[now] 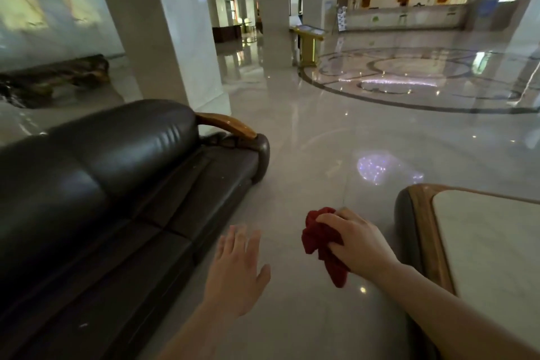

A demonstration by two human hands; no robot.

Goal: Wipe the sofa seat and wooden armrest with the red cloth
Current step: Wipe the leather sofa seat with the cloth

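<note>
A dark brown leather sofa [122, 172] runs along the left, its seat [187, 199] stretching away from me. At its far end curves a wooden armrest [228, 123]. My right hand [358, 240] grips a crumpled red cloth [321, 242], held over the floor to the right of the sofa. My left hand [239, 269] hovers flat with fingers spread, empty, just off the sofa's front edge. Neither hand touches the sofa.
A low table with a pale stone top and wooden rim [432, 242] stands close on the right. Shiny tiled floor [336, 131] lies between it and the sofa. White pillars [157, 32] rise behind the sofa; a gold lectern [309, 44] stands farther off.
</note>
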